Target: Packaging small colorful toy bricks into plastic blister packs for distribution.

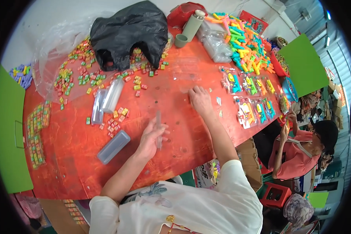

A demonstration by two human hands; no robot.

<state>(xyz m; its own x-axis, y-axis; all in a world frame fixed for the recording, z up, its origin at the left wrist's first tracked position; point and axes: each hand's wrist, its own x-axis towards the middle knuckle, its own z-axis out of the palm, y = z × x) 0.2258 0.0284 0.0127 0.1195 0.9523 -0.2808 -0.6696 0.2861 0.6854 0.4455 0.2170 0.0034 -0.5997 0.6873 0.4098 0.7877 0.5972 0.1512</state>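
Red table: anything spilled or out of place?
Small coloured blocks lie scattered loose over the red table, beside a clear plastic sheet and black plastic bag. Left hand holds a clear strip. No damage shows.

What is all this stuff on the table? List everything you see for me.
table: one, orange-red, fills the middle
small blocks: many, mixed colours, scattered at the far left on clear sheeting
black bag: one, far edge, over the blocks
clear tubes: two, lying beside the blocks
grey lidded box: one, near the left hand
bottle and cup: one each, grey-green, far edge
plastic toy pieces: a heap, bright colours, far right
packed toy sets: several, clear packs, right side
green boards: two, left and right edges
co-worker: one, pink top, seated at right
left hand: holds a clear strip
right hand: flat on the table, on a clear sheet
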